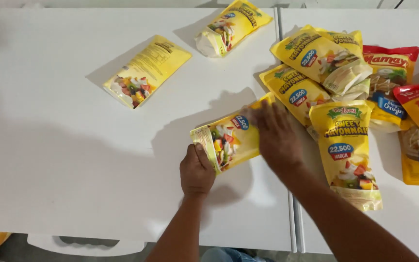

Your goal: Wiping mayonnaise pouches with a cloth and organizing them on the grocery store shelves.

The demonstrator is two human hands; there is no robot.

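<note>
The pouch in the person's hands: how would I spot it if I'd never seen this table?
Start at the white table and find the seam where its two tops meet. Just left of that seam, near the front edge, lies a yellow pouch with a fruit picture. It is the only one under both hands: the left hand grips its lower corner and the right hand presses its upper end.

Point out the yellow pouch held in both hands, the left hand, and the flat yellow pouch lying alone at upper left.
Yellow plastic pouch in hand (229,140): head view, printed front.
Left hand (196,172): head view, back of hand.
Flat yellow pouch lying alone (147,70): head view, middle of back panel.
</note>
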